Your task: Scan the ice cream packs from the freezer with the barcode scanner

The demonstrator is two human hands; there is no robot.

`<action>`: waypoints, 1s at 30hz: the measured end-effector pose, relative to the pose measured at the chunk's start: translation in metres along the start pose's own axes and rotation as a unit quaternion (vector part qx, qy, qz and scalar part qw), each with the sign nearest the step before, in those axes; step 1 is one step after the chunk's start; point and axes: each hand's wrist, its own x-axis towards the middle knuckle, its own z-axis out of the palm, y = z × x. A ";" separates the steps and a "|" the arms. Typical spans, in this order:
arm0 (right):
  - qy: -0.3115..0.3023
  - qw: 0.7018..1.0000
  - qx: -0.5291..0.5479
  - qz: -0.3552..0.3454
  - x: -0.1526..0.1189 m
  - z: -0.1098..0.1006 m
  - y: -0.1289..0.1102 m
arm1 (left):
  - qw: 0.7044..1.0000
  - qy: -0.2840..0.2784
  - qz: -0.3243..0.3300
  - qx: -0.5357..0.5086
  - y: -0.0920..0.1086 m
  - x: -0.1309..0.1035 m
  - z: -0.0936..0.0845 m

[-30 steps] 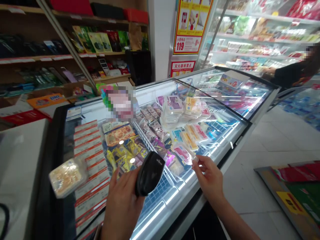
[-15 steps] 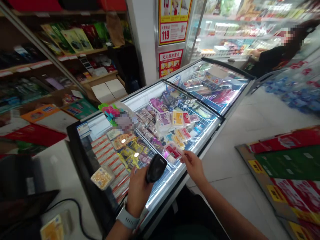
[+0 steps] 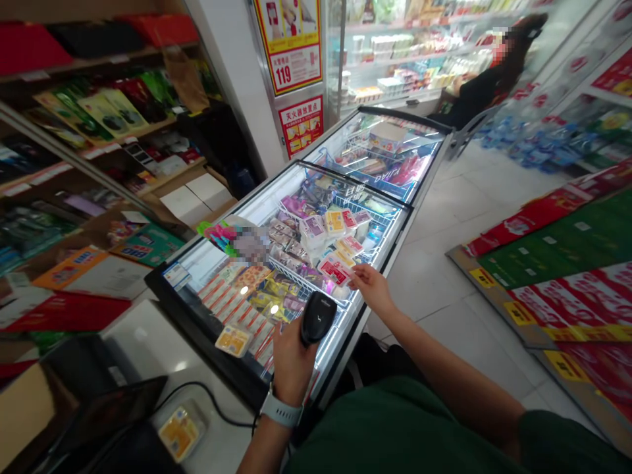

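My left hand [image 3: 292,359], with a grey watch on its wrist, is wrapped round a black barcode scanner [image 3: 318,317]. The scanner's head points away from me over the freezer's glass lid. Just beyond it, my right hand [image 3: 372,288] pinches the near right edge of a flat plastic pack with a red label [image 3: 336,270]. Past that pack, several similar packs lie on the glass, among them a yellow-labelled pack [image 3: 334,222] and a purple-labelled pack [image 3: 313,227]. Another yellow pack [image 3: 233,341] sits on the glass left of the scanner.
The chest freezer [image 3: 291,172] stretches away from me. On the left is a counter [image 3: 148,329] with a black cable [image 3: 212,409] and one more yellow pack [image 3: 180,431]. Stacked red and green cartons [image 3: 557,250] stand on the right. A person [image 3: 481,85] is near the far fridge.
My view has turned to the right, so the freezer and shelves sit further left. The scanner and the red-labelled pack stay in my hands, close to each other.
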 end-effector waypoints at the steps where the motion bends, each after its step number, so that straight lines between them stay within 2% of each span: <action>1: 0.001 1.000 0.005 0.000 -0.001 0.000 -0.001 | 1.000 -0.001 0.001 -0.003 0.001 -0.002 -0.001; 7: -0.003 1.000 0.009 0.001 -0.014 0.000 0.001 | 1.000 -0.005 0.006 0.008 0.002 -0.020 -0.005; 13: -0.014 1.000 -0.016 0.001 -0.024 0.003 0.005 | 1.000 0.004 0.007 0.007 -0.009 -0.036 0.003; 25: -0.042 0.992 -0.113 -0.025 -0.037 0.011 0.008 | 0.998 0.052 0.032 0.013 -0.015 -0.049 0.003; 30: -0.041 0.991 -0.122 -0.033 -0.035 0.008 0.009 | 0.998 0.048 0.027 0.013 -0.014 -0.051 0.004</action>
